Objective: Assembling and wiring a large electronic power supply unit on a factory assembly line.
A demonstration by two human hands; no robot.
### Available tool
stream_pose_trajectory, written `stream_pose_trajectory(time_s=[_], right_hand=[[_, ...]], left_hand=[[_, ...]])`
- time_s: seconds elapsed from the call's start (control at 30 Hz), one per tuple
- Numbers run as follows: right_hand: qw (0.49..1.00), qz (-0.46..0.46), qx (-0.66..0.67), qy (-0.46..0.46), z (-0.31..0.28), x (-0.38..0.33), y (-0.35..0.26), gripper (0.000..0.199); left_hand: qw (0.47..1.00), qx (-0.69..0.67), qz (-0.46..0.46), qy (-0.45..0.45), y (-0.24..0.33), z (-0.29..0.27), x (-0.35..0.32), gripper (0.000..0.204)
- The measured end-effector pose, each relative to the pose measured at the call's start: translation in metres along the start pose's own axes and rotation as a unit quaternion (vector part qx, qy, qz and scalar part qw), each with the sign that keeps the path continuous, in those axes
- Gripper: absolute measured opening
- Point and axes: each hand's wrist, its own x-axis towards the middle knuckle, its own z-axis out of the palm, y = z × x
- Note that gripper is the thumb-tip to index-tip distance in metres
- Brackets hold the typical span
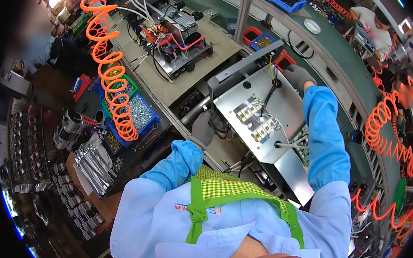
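A sheet-metal chassis (233,95) lies tilted in front of me, with a dark end panel (247,68) along its far side. On its bare metal face sit two rows of terminal blocks (262,131), and black and grey cables pass through holes in it. My left hand (203,128), in a grey glove, is closed at the chassis's left edge, beside a loop of black cable (219,128); its fingertips are partly hidden. My right hand (298,77), also gloved, curls over the far right edge of the chassis. Near it a green circuit board (303,146) shows partly behind my right sleeve.
Another opened machine assembly (178,45) stands on the board ahead. Blue bins of screws (141,111) and a coiled orange air hose (114,87) are at left, near metal strips (95,164). A metal post (244,15) rises beyond. Other people work at both sides.
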Motion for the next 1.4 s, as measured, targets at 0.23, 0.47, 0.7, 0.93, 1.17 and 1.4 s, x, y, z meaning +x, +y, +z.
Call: stream_pose_trajectory(time_s=[0.23, 0.47, 0.7, 0.93, 1.17, 1.4], right_hand=[[0.962, -0.267, -0.053, -0.029, 0.041, -0.041, -0.114, 0.037], [0.969, -0.16, -0.172, 0.078, 0.041, -0.008, -0.055, 0.067], [0.979, 0.056, 0.109, -0.161, 0.035, 0.006, -0.006, 0.097], [0.952, -0.062, 0.291, -0.074, 0.027, -0.02, 0.003, 0.076], [0.945, 0.005, 0.323, -0.044, 0.038, -0.034, 0.006, 0.056], [0.95, -0.013, 0.31, -0.027, 0.039, -0.036, 0.015, 0.053]], left_hand=[[0.997, 0.066, 0.021, -0.039, -0.008, -0.019, 0.02, 0.027], [0.994, -0.064, -0.076, -0.037, 0.028, 0.058, -0.008, 0.036], [0.987, -0.055, -0.132, -0.077, 0.037, 0.066, -0.016, 0.041], [0.639, 0.637, 0.22, -0.371, 0.067, 0.071, -0.005, 0.032], [0.873, 0.441, -0.056, -0.199, 0.025, 0.099, 0.034, 0.034], [0.922, 0.33, -0.071, -0.188, -0.005, 0.096, 0.055, 0.029]])
